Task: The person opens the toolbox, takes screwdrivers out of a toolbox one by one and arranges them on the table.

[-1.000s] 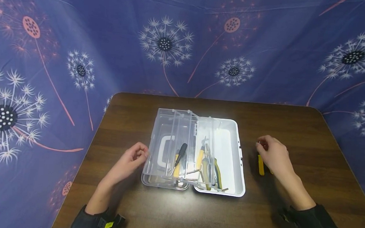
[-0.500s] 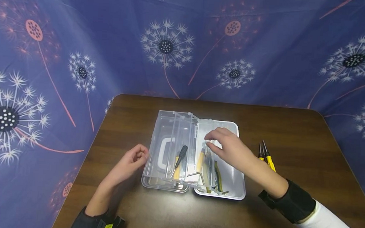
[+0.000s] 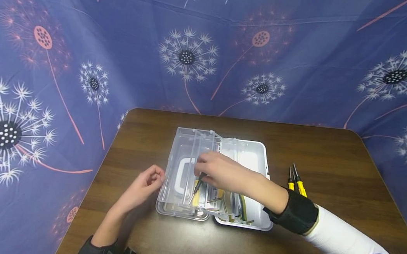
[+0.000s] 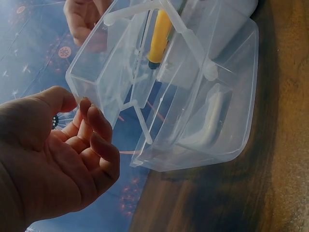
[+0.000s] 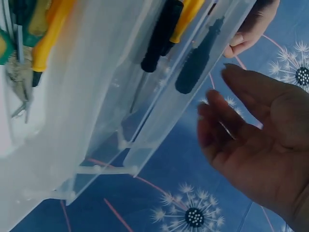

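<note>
In the head view my right hand (image 3: 218,169) reaches over the clear plastic trays (image 3: 185,139) of an opened toolbox, its fingers above a black-handled screwdriver (image 3: 199,182). The right wrist view shows its thumb and fingers apart with nothing between them, beside the tray wall. That same screwdriver (image 5: 161,38) lies in the tray near a yellow handle (image 5: 188,17). My left hand (image 3: 149,181) stays at the trays' left edge, fingers loosely curled. In the left wrist view its fingertips overlap the clear tray corner, and a yellow handle (image 4: 159,38) lies beyond.
Pliers (image 5: 21,82) lie in the white box base (image 3: 261,161), and an L-shaped hex key (image 3: 224,205) is near the front. Yellow-and-black screwdrivers (image 3: 301,188) lie on the wooden table (image 3: 341,162) to the right. Patterned cloth (image 3: 225,58) hangs behind.
My right hand has moved left from above the yellow screwdrivers, across the white base, to the clear trays. The yellow screwdrivers came into fuller view. My left hand has stayed at the trays' edge.
</note>
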Available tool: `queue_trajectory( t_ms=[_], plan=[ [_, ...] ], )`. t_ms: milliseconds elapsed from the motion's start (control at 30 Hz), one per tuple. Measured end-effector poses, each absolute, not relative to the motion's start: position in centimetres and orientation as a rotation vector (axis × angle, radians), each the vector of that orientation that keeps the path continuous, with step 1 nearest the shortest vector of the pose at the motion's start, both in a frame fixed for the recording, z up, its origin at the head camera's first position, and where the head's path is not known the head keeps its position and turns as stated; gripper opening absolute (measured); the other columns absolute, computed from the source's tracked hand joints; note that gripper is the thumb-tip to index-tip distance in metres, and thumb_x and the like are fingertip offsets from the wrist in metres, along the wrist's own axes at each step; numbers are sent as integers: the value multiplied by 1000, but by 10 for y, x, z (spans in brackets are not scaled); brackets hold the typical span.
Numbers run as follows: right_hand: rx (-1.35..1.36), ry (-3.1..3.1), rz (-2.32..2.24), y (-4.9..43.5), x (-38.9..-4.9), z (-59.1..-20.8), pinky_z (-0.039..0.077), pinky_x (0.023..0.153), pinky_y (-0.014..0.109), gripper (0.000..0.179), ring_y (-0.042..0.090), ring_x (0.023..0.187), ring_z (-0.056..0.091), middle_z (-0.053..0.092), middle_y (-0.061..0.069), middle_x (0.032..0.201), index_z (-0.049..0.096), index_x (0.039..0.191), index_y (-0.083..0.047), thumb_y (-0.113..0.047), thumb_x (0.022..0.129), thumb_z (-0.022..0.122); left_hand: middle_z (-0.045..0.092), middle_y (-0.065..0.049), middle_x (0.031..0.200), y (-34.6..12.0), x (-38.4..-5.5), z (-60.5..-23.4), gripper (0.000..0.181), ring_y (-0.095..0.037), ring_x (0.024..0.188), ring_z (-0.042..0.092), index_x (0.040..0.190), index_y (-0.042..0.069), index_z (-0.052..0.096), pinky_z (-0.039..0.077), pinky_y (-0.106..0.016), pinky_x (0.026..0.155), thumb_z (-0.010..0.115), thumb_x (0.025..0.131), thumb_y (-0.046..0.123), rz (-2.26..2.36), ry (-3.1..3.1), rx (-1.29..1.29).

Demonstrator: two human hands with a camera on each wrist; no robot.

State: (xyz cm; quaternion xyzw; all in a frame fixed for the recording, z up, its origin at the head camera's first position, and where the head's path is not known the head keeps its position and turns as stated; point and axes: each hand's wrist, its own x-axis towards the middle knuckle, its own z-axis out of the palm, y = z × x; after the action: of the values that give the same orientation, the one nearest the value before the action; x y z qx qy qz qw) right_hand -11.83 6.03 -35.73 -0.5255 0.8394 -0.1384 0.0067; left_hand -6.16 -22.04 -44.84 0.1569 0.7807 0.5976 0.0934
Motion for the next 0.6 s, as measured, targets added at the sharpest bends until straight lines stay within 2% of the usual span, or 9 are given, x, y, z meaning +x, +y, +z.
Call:
queue_trajectory(
  t_ms=[67, 367, 500, 600],
  plan=[
    [-1631, 2621, -353, 57, -119, -356, 48, 82, 34, 19, 16, 86, 53, 61, -1, 89, 70, 95, -16, -10, 77, 75, 51, -20, 73, -220, -61, -449, 8, -5, 62, 50, 100, -6, 51, 47, -22, 54, 50, 97, 1, 1773, 2326, 456],
    [-1628, 2607, -173, 46, -122, -363, 46, 74, 33, 23, 18, 79, 52, 65, -3, 84, 74, 87, -21, -2, 76, 66, 51, -9, 74, -219, -58, -447, 10, -5, 63, 51, 100, -7, 51, 47, -22, 55, 51, 97, 3, 1770, 2326, 443],
    [-1610, 2617, -123, 42, -122, -365, 44, 72, 34, 25, 18, 79, 51, 64, -4, 85, 74, 89, -22, -2, 78, 64, 51, -10, 73, -218, -58, -447, 10, -5, 62, 52, 100, -8, 51, 46, -20, 55, 50, 97, 1, 1780, 2327, 426],
    [-1593, 2625, -104, 40, -122, -367, 43, 71, 33, 24, 18, 80, 51, 64, -4, 86, 73, 89, -23, -3, 79, 65, 52, -16, 72, -217, -60, -448, 9, -5, 62, 51, 100, -8, 51, 46, -21, 54, 51, 97, 1, 1772, 2337, 414]
  ],
)
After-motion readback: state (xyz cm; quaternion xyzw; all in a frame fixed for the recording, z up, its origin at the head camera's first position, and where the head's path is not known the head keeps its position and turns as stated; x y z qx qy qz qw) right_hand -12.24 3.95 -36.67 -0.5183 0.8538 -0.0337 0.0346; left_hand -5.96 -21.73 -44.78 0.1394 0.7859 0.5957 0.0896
